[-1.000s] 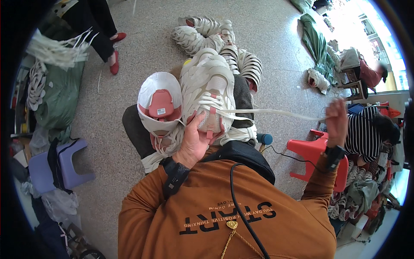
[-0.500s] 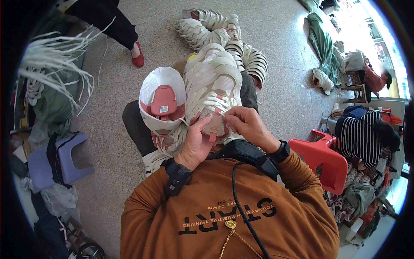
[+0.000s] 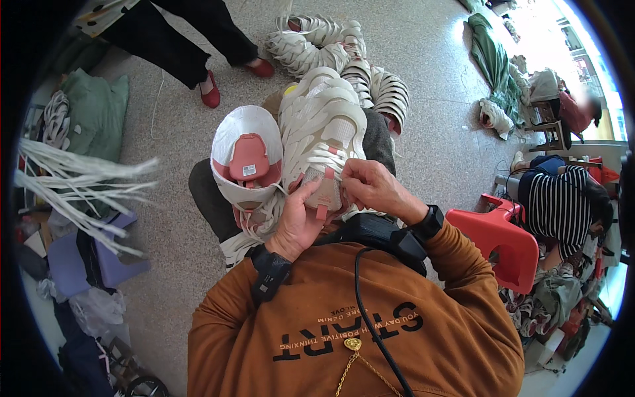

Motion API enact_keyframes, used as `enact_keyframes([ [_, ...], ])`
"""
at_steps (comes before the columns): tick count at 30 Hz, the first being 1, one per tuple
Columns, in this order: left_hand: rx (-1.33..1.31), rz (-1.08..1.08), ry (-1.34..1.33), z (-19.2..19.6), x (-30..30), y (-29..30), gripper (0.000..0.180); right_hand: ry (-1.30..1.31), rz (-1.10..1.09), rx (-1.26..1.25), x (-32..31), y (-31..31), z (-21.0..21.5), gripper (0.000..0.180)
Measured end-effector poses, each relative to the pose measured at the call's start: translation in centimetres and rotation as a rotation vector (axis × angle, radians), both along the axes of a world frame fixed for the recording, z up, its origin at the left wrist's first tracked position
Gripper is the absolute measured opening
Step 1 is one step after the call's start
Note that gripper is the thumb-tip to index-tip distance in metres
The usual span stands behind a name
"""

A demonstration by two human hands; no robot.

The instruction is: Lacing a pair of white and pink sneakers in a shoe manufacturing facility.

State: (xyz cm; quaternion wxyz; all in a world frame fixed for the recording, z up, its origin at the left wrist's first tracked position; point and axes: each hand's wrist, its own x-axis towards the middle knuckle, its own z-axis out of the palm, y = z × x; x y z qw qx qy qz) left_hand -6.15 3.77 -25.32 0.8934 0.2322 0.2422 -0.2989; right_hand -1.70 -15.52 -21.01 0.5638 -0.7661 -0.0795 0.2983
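Across my lap lies a long nested stack of cream shoe uppers. The nearest shoe upper (image 3: 324, 162) has white shoelaces (image 3: 325, 157) strung over it and a grey mesh tongue with pink strips. My left hand (image 3: 296, 225) grips this upper beside the tongue, thumb on top. On the tongue's other side, my right hand (image 3: 372, 188) is closed in a pinch by the lacing, apparently on a shoelace whose end the fingers hide. To the left stands a white rounded shell (image 3: 225, 126) with a pink tongue-shaped piece (image 3: 249, 157) inside, loose laces below it.
More stacked uppers (image 3: 307, 56) lie on the floor ahead. A person in black trousers (image 3: 162, 49) and red shoes stands ahead left. White strands (image 3: 79, 188) hang blurred at left, over a purple stool (image 3: 119, 261). At right are a red chair (image 3: 499, 241) and a person in stripes (image 3: 559, 202).
My right hand has shifted slightly up and turned more closed; my left hand keeps its grip. The white strands swung down, and the person's second red shoe has come into view.
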Motion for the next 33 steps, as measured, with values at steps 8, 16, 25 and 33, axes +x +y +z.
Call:
enact_keyframes([
  [8, 0.029, -0.052, -0.079, -1.1, -0.4, 0.2, 0.035, -0.414, 0.01, -0.107, -0.7, 0.6, 0.4, 0.014],
  [16, 0.059, 0.014, -0.086, -0.9, 0.0, -0.2, 0.034, -0.694, 0.025, -0.355, -0.5, 1.4, -0.5, 0.009],
  [25, 0.255, 0.018, -0.22, -0.4, -0.6, -0.3, 0.042, -0.825, -0.089, -0.178, -0.4, 1.0, -1.3, 0.009],
  [33, 0.265, 0.034, -0.268, 0.5, -1.1, -0.8, 0.032, -0.858, 0.101, -0.214, -0.2, 1.5, 0.1, 0.015],
])
